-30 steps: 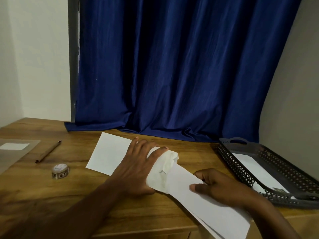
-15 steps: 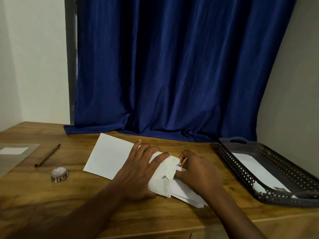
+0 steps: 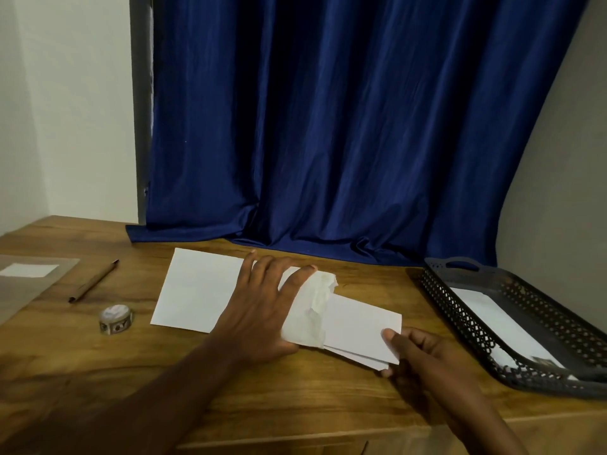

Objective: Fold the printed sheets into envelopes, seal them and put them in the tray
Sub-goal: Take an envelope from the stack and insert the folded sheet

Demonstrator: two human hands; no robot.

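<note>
The right hand (image 3: 427, 356) pinches the near right corner of the folded sheet (image 3: 361, 326), with the thumb on top and the other fingers curled under the paper. The left hand (image 3: 259, 310) lies flat on the envelope (image 3: 200, 290), with its fingers straight and spread, and presses it down onto the table (image 3: 295, 399). The folded sheet sits partly inside the open end of the envelope, and the rest sticks out toward the right hand. The envelope's flap (image 3: 315, 310) is crumpled and stands up a little beside the left hand's fingers.

Paper like this is very light and thin. It bends easily and it can crease or tear. It probably slides well on the smooth wood, so one hand has to hold the envelope down while the other pushes. I think the best place to hold the sheet is at its outer end, pushing it straight in so it does not buckle. The flap already looks wrinkled, so it needs gentle fingers.

The black tray (image 3: 437, 290) with holes in its sides sits to the right, well apart from the envelope. A white paper (image 3: 486, 310) lies flat in it, maybe a finished envelope. A small roll of tape (image 3: 115, 318) and a pen (image 3: 93, 285) lie to the left.
</note>
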